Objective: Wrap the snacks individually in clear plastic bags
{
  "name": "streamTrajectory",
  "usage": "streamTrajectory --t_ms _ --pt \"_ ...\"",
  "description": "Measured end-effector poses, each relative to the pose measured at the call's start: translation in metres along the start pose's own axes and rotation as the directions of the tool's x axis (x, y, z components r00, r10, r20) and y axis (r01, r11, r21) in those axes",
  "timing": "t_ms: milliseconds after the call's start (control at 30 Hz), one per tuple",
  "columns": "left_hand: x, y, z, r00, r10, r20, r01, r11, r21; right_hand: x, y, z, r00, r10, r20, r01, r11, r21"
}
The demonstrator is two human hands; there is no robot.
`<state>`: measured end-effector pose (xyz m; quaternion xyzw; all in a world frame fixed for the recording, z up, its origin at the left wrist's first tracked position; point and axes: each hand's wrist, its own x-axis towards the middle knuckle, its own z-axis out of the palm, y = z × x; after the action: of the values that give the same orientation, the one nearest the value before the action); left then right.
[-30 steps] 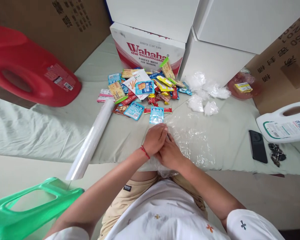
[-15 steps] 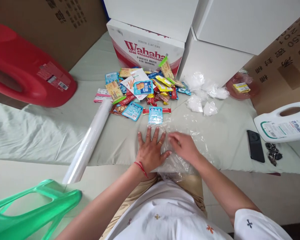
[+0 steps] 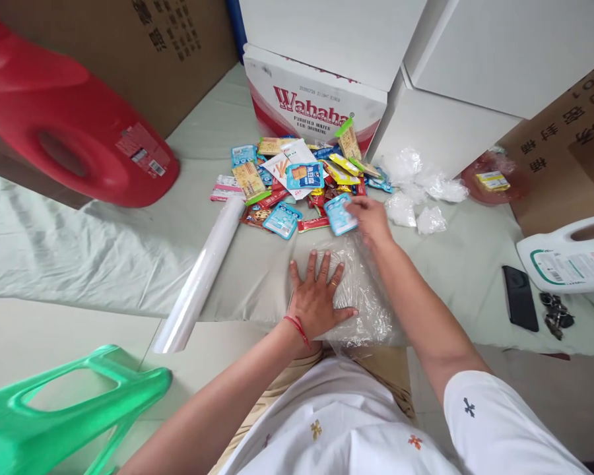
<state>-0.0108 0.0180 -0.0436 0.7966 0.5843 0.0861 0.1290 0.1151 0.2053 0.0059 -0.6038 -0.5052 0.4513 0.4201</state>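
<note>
My left hand [image 3: 315,300] lies flat with spread fingers on a sheet of clear plastic film [image 3: 363,297] at the table's front edge. Beyond it, my right hand [image 3: 371,219] pinches the right edge of a light-blue snack packet [image 3: 340,214] at the near side of the snack pile. Another blue snack packet [image 3: 283,220] lies to the left. Behind them is a heap of wrapped snacks, with a white packet [image 3: 280,170], yellow packets [image 3: 344,170] and green-ended biscuit packs [image 3: 250,181]. My right forearm passes over the film's right side.
A long film roll [image 3: 202,274] overhangs the front edge, near a green stool [image 3: 79,396]. A red jug [image 3: 103,145] stands left, a Wahaha box [image 3: 317,105] behind. Crumpled plastic bundles [image 3: 430,221], a phone [image 3: 519,297], keys [image 3: 556,313] and a white bottle [image 3: 569,257] lie right.
My right hand has moved from the film forward to the light-blue packet and taken hold of it, shifting and tilting it. My left hand stays flat on the film. The view has shifted slightly.
</note>
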Motion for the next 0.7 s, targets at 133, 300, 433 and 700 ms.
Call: streamTrajectory --t_ms 133,300,433,700 --pt "0.0 -0.001 -0.001 1.0 -0.009 -0.003 0.009 1.0 -0.027 -0.023 -0.018 -0.068 0.983 -0.098 -0.155 0.107 0.993 0.05" --pt "0.003 -0.003 -0.001 0.999 -0.029 -0.016 0.029 0.998 -0.049 -0.09 0.01 -0.107 0.996 0.093 0.006 -0.093 0.991 0.098" --pt "0.004 -0.008 -0.004 1.0 -0.017 -0.012 0.017 0.999 -0.045 -0.124 0.054 -0.093 0.994 0.088 0.071 -0.078 0.988 -0.136" --pt "-0.001 -0.015 -0.009 1.0 0.008 -0.03 -0.009 0.999 -0.033 -0.098 0.012 -0.046 0.922 -0.277 0.269 0.386 0.64 -0.664"
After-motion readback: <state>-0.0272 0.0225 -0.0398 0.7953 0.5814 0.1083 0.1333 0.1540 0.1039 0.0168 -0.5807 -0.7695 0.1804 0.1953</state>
